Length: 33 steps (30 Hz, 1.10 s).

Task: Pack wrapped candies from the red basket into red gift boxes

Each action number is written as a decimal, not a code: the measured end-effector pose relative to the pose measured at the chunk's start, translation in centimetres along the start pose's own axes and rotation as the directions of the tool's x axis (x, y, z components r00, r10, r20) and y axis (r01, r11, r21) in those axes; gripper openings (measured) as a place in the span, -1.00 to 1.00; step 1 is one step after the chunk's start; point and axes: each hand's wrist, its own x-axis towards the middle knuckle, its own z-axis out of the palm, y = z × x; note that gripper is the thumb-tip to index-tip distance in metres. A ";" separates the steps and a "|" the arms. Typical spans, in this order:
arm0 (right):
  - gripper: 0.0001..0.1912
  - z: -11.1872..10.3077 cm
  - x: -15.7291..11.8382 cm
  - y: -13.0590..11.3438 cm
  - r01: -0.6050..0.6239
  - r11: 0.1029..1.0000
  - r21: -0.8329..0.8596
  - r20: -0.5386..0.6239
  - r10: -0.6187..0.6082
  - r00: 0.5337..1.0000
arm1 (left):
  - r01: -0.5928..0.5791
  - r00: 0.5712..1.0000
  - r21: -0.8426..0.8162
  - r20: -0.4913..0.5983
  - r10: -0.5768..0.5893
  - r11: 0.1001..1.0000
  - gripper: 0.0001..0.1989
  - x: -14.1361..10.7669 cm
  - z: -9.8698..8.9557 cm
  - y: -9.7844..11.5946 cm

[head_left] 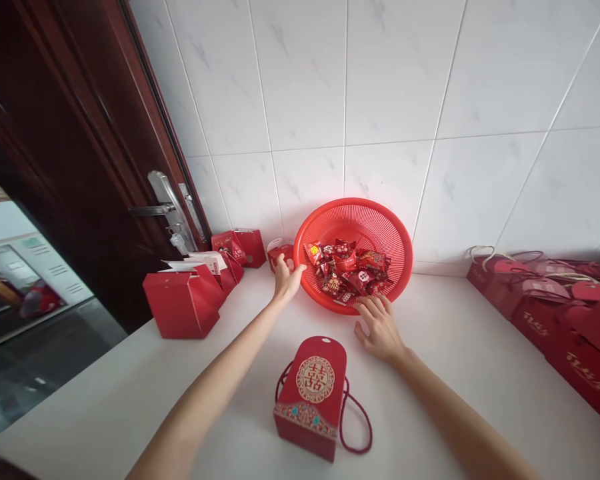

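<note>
Touching a red basket (370, 223) of sweets (347, 270) on the desk (440, 317).
With left hand (286, 281) spread at its side, right hand (380, 330) bent at its front; can't tell if pinching there. Probably light, stiff; best held by the rim.

Probably a home: tiled wall (395, 73), dark door (80, 100)

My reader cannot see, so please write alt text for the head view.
A person's left hand is at the left rim of a red basket of wrapped sweets, the right hand at its near rim. Closer, a red decorated box sits on the white table.
</note>
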 end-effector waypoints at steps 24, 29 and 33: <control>-0.45 -9.3 0.1 -6.7 -0.644 0.131 0.754 0.523 0.472 0.709 | -0.508 0.417 -0.400 0.661 0.624 0.763 -0.90 -14.0 -6.3 4.1; -0.21 -10.3 0.4 -6.0 -0.676 0.268 0.687 0.451 0.572 0.685 | -0.691 0.454 -0.313 0.513 0.728 0.651 -0.97 -15.9 -3.9 2.2; -0.17 -10.4 0.4 -5.8 -0.719 0.315 0.620 0.499 0.549 0.671 | -0.835 0.347 -0.236 0.475 0.809 0.497 -0.90 -15.8 -3.1 2.0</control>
